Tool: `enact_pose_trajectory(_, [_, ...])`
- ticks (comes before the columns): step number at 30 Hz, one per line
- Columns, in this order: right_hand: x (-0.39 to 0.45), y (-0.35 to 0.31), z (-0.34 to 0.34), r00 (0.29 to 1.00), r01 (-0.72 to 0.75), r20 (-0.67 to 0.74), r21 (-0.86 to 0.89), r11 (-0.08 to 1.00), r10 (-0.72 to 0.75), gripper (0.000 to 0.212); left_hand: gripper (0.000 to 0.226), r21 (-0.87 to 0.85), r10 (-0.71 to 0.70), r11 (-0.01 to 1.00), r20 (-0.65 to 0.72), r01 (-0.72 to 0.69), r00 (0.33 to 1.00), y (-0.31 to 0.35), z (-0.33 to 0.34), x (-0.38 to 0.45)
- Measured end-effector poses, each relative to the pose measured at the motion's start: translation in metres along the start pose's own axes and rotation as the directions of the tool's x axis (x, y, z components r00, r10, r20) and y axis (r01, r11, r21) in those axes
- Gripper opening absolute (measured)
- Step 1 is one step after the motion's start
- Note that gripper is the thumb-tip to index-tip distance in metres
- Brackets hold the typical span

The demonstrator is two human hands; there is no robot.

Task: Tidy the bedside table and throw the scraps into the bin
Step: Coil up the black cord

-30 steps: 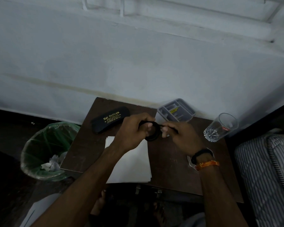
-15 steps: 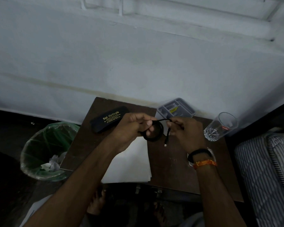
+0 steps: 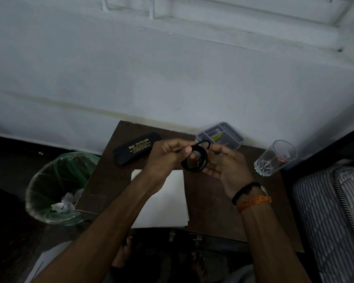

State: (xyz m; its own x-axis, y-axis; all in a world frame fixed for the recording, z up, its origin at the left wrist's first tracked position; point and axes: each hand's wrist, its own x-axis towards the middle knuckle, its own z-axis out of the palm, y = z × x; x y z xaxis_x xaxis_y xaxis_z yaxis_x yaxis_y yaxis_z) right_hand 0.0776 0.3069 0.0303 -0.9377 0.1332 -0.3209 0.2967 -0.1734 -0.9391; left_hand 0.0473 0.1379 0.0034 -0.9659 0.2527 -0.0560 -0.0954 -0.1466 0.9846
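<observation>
Bedside table [image 3: 110, 180]: bin [image 3: 57, 188] left of it on the floor, scraps inside. Above the tabletop, left hand [image 3: 164, 158] pinches a coiled black cable [image 3: 194, 160]; right hand [image 3: 225, 164] cups it, fingers half-curled. Coil faces up at the camera, no clear long axis; plug end sits inside the ring. Risk: a loose pinch lets the loops spring apart; the right elbow could clip the glass [image 3: 274, 158].
</observation>
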Motion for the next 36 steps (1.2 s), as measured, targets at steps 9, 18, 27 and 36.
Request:
enact_pose_trajectory(9, [-0.001,-0.004,0.011,0.994,-0.095,0.044,-0.118,0.988,0.101,0.024,0.024,0.356,0.278,0.910,-0.140,-0.213,0.950,-0.008,0.004,-0.001])
enact_pose_trajectory(18, [-0.009,-0.002,0.021,0.986,-0.088,0.124,-0.196,0.977,0.114,0.023,0.027,0.308,0.263,0.929,-0.155,-0.206,0.952,-0.011,0.004,-0.001])
enact_pose_trajectory(27, [-0.015,-0.001,0.033,0.988,-0.112,0.106,-0.029,0.993,0.115,0.045,0.028,0.537,0.408,0.803,-0.178,-0.259,0.895,-0.011,0.009,-0.003])
enact_pose_trajectory(36, [-0.021,-0.012,0.026,0.931,-0.190,0.280,-0.171,0.967,0.233,0.040,0.025,0.815,0.534,0.543,-0.150,-0.201,0.832,-0.007,-0.008,0.001])
